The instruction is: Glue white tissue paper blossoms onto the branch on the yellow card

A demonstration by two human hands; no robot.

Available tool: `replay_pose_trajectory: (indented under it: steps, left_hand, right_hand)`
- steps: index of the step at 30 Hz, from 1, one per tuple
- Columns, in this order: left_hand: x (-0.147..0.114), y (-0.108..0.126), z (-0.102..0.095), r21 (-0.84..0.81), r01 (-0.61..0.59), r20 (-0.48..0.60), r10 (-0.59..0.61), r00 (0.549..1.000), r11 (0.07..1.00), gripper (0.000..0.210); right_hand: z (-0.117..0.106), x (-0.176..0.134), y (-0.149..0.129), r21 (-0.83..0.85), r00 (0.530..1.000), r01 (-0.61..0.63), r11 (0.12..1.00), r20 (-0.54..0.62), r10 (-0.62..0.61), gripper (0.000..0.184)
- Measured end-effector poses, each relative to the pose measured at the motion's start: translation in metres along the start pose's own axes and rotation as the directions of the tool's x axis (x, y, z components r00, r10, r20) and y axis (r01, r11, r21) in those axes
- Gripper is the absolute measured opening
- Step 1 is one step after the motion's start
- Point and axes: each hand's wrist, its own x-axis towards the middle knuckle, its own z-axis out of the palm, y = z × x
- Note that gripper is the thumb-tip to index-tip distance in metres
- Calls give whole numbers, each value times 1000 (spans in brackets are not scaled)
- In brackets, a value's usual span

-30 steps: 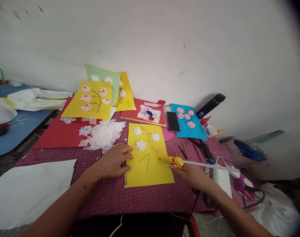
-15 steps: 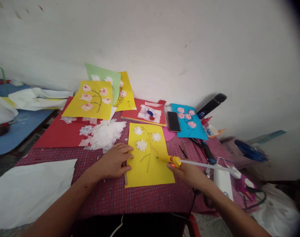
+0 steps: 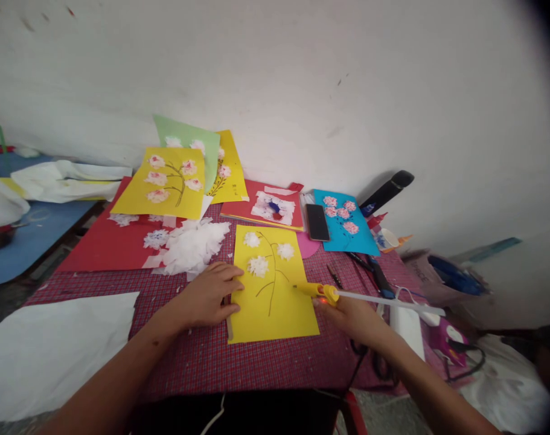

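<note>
A yellow sheet of paper (image 3: 293, 320) lies before me with a drawn branch and several white paper flowers (image 3: 258, 266) on it. My left hand (image 3: 215, 294) rests at the sheet's left edge, fingers spread and touching the paper. In my right hand (image 3: 354, 314) is a yellow hot glue gun (image 3: 322, 292), held over the sheet's right side. A red light glows on the gun, and a long whitish glue stick (image 3: 392, 302) juts from its back. The nozzle points left, close to the end of a right-hand twig.
Left of the sheet are a pile of white paper pieces (image 3: 197, 244) and a red sheet (image 3: 89, 248). Behind stand finished flower pictures (image 3: 166, 181). On the right lie a phone (image 3: 317, 222), a blue picture (image 3: 365, 232) and a white power strip (image 3: 407, 329).
My right hand and the glue gun have shifted slightly right, away from the twig's end. My left hand stays at the sheet's edge.
</note>
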Motion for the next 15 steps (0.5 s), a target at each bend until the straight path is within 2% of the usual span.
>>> replay_pose_trajectory:
  steps: [6, 15]
  left_hand:
    - [0, 0, -1, 3, 4, 3, -4, 1000, 1000, 34]
    - [-1, 0, 0, 7, 10, 5, -10, 1000, 1000, 34]
  right_hand:
    - [-4, 1, 0, 104, 1000, 12, 994, 9, -13, 50]
    - [-1, 2, 0, 71, 998, 62, 996, -36, -59, 49]
